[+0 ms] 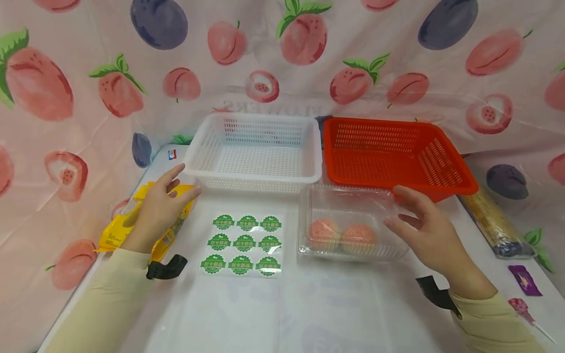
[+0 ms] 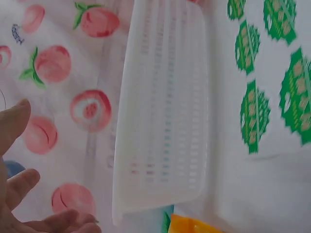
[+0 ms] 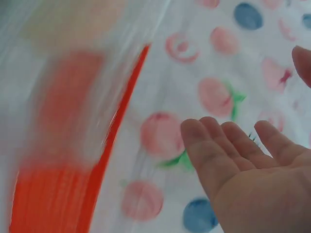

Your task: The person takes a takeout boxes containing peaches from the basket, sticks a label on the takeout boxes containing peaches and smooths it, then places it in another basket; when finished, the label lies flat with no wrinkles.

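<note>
My left hand [image 1: 159, 211] hovers over the yellow packets [image 1: 119, 228] at the left, fingers loosely spread, its fingertips near the front left corner of the white basket [image 1: 256, 181]. In the left wrist view that hand [image 2: 19, 194] holds nothing. At the right, my right hand [image 1: 425, 230] is beside a clear plastic clamshell box [image 1: 344, 203], fingertips overlapping its right end in the head view. Two round pink items [image 1: 359, 238] sit inside the box. The right wrist view shows the right hand [image 3: 252, 170] with fingers extended and nothing in the palm.
A sheet of green round stickers [image 1: 243, 243] lies mid-table. Behind the box stands a red basket [image 1: 397, 169]. Along the right edge are a long clear packet [image 1: 499, 225], a purple wrapper [image 1: 524, 281] and a lollipop [image 1: 521, 309]. A fruit-print cloth [image 1: 282, 73] hangs behind.
</note>
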`<state>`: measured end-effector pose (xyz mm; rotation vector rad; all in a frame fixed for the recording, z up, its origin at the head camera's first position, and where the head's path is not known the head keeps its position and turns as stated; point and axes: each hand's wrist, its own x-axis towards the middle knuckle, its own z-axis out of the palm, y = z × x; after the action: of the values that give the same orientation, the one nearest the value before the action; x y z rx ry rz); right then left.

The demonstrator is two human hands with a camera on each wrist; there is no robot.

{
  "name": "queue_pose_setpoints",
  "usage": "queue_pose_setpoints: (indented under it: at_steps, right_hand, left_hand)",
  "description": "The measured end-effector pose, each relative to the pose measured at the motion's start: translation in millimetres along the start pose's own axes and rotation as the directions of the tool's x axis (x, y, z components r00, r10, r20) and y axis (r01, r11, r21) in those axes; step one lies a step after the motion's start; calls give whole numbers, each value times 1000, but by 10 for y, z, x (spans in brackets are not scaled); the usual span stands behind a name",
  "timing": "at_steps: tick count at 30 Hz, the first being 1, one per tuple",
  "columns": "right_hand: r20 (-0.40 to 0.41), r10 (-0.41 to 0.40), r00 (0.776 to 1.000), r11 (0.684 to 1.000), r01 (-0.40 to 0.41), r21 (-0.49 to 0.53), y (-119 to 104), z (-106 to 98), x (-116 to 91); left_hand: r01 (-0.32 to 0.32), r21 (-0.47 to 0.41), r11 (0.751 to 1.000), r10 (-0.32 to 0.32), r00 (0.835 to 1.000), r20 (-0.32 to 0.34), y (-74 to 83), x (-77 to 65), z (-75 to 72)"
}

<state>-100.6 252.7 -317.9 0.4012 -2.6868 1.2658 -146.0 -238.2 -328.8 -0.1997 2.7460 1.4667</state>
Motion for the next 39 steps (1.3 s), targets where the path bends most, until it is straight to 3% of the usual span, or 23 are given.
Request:
queue_pose_setpoints:
  at_steps: [5, 10, 15, 23, 32, 39]
  right_hand:
    - [30, -92, 995, 989, 88, 115, -247, 304, 3]
    - [82, -141, 987, 969, 121, 214, -422, 614, 34]
    - [159, -170, 973, 951, 119, 284, -565, 952, 33]
    - [326, -195, 925, 936, 76, 344, -706, 1468, -17]
    - [452, -123, 884, 974, 19, 228, -667, 1891, -6]
    - [510, -65, 857, 992, 1, 124, -646, 2030, 16]
  left_hand:
    - [-49, -33, 998, 52, 995, 83, -63, -202, 129]
    - [-72, -54, 996, 80, 984, 160, -215, -265, 285]
    - [-15, -33, 999, 22, 972, 233, -362, -293, 393]
    - [72, 54, 996, -85, 955, 285, -498, -261, 460]
    - [89, 54, 995, -101, 944, 313, -564, -225, 500]
    - [87, 77, 993, -108, 940, 324, -554, -228, 494]
